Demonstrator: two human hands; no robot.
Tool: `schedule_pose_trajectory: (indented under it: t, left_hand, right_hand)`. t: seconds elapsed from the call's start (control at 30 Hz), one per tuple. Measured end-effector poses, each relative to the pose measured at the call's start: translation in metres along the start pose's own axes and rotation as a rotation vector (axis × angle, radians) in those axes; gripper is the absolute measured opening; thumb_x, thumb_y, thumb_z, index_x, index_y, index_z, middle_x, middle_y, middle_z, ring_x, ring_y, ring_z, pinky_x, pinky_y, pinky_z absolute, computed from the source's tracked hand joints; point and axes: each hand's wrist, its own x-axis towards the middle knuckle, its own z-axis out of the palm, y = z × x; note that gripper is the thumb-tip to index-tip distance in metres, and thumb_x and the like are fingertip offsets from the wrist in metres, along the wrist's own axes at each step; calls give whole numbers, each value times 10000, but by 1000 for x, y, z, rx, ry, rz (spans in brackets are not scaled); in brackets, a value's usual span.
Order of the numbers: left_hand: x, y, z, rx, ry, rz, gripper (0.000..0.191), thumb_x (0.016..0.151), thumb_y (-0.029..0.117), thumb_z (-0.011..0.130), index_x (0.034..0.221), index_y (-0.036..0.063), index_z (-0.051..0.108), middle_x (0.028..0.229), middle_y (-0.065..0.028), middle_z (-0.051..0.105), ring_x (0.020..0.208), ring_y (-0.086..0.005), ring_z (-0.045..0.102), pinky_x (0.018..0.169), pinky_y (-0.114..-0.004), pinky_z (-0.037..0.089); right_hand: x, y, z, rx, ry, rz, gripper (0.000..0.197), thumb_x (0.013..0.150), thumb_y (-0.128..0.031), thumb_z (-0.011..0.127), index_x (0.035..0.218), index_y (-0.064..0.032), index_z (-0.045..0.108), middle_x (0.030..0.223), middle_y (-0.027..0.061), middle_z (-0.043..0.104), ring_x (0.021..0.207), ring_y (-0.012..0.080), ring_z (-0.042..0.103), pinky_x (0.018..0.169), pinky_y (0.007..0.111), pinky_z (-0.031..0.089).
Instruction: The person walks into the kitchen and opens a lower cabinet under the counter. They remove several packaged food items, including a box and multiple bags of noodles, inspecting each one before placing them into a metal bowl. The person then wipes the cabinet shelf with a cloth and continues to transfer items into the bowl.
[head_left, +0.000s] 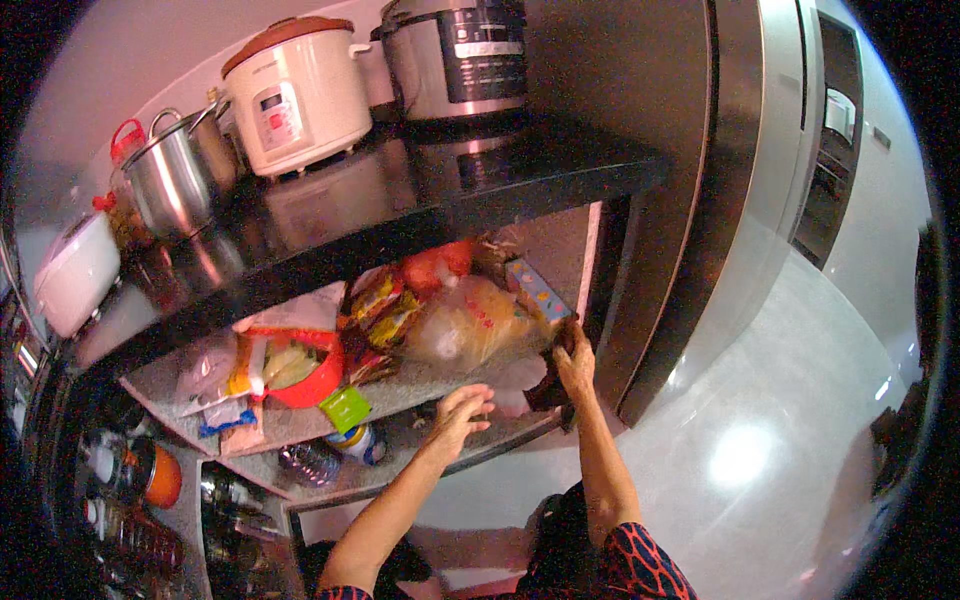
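Observation:
My left hand (460, 421) is held in front of the cabinet shelf, fingers apart, holding nothing. At the shelf's right end, my right hand (576, 361) has its fingers bent at the near end of a blue patterned box (541, 289) and against a dark item (545, 391). What its fingertips grip is hidden. Between the hands and the cabinet's back lies a clear plastic bag (472, 322) with tan contents and red print. Behind it sits a red bag (439, 264). Yellow and red packets (382, 307) lie left of the clear bag.
A red basket (319, 382) and a green packet (346, 409) occupy the shelf's left part. Bottles (311, 461) stand on the level below. Overhead, the dark countertop (322, 217) carries a white cooker (300, 97), a steel pot (176, 180) and a multicooker (457, 67).

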Motion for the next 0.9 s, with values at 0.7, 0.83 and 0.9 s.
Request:
schedule_pose_trajectory:
  t: [0.7,0.83,0.9]
  left_hand:
    - [168,-22,119,68,-6,75,390,829,354,548,1075,51,546,1073,-71,538,1012,-214,473,874,-342,371]
    - [173,-22,121,-11,27,-68,448,809,409,557,1093,63,544,1053,-69,557,969,-219,500,861,-345,388]
    - [188,-31,119,-166,-21,-192,460,801,443,550,1082,78,550,1017,-64,573,927,-219,521,835,-346,408]
  right_hand:
    - [-4,-5,24,135,-106,-32,624,725,-142,565,1286,20,344,1316,280,295,1227,428,269,1020,451,237]
    - [-4,-6,20,295,-62,21,610,719,-131,559,1270,36,357,1312,268,320,1246,398,264,1043,406,208]
    - [-6,3,18,349,-6,25,526,750,-95,549,1234,31,388,1152,160,484,1067,250,465,915,314,358]
